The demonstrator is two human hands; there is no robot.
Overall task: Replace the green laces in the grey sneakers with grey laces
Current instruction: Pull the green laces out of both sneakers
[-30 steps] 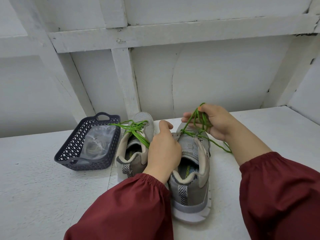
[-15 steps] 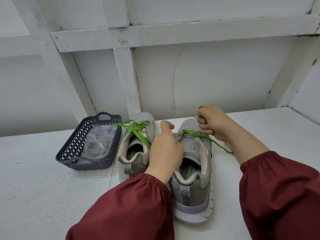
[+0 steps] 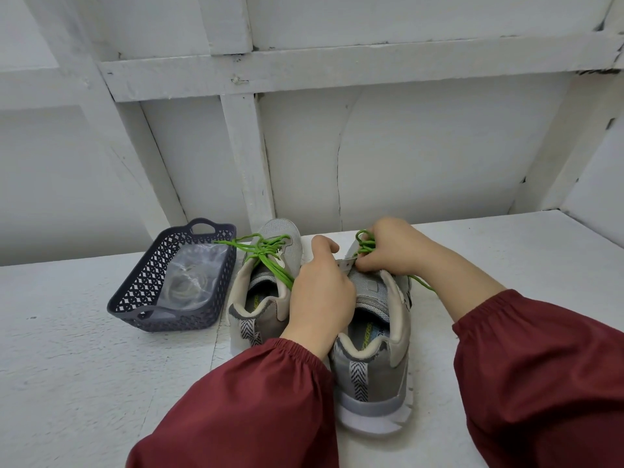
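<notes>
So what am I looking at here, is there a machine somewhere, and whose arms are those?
No machine: a person in dark red sleeves works with bare hands. The pictures come from one camera worn on their head, looking down at a white surface. On it stand two grey sneakers. The left hand holds the right sneaker steady; the right hand pinches a bunch of its green lace near the toe end. The left sneaker stands beside it, with a tangled lace, also green, on top. Further left sits a dark basket holding a clear bag; pale laces seem to be inside.
</notes>
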